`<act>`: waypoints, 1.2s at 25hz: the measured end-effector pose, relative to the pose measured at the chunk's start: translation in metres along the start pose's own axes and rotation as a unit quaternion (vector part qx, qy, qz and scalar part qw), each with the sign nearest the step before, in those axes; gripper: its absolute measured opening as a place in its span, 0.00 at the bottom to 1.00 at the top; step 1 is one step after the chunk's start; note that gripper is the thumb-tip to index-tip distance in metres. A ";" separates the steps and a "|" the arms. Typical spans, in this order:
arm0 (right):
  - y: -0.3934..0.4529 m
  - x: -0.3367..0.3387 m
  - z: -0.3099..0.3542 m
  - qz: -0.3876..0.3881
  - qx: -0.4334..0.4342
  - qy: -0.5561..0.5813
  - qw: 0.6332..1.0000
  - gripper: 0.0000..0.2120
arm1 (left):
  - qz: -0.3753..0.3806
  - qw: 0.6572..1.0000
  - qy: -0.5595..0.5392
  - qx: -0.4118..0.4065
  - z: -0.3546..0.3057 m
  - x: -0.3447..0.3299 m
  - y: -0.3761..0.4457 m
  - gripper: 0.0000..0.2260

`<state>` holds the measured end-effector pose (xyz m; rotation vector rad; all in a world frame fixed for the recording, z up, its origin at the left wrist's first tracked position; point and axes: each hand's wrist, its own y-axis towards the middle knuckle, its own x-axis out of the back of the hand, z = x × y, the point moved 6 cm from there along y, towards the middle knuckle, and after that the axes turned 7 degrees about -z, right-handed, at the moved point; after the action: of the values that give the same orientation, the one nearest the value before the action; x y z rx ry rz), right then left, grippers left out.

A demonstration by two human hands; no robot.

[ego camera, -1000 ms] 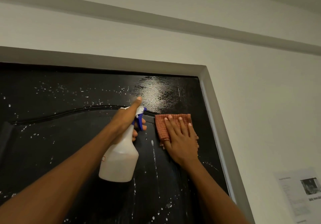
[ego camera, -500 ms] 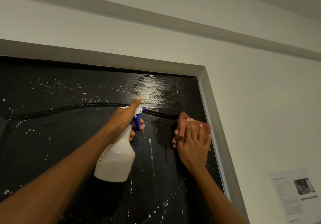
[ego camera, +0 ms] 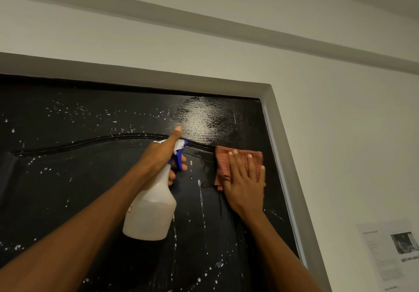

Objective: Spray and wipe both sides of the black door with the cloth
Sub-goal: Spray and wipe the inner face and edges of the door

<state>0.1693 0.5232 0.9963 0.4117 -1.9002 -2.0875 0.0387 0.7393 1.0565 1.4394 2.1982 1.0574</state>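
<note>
The black door (ego camera: 74, 178) fills the lower left, speckled with white spray droplets and wet and shiny near its top right corner. My left hand (ego camera: 162, 155) grips a white spray bottle (ego camera: 152, 210) by its neck, fingers round the blue trigger, index finger stretched up along the nozzle. My right hand (ego camera: 246, 183) presses an orange-red cloth (ego camera: 223, 163) flat against the door close to its right edge, fingers straight and spread.
A grey door frame (ego camera: 278, 133) runs along the top and right of the door. White wall lies beyond it, with a printed paper sheet (ego camera: 394, 253) stuck at the lower right. A ceiling moulding (ego camera: 204, 17) crosses above.
My right hand slid the cloth right toward the frame, then a little back left and spread it flat. The left hand and bottle stayed nearly still.
</note>
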 end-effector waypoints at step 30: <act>-0.004 -0.005 -0.019 0.063 -0.040 0.000 0.997 0.31 | 0.034 0.999 -0.018 -0.004 -0.002 -0.036 -0.016 0.37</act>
<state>0.1811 0.5076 0.9906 0.2680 -1.7874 -2.0720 0.0429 0.7026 1.0414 1.5279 2.1303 1.0533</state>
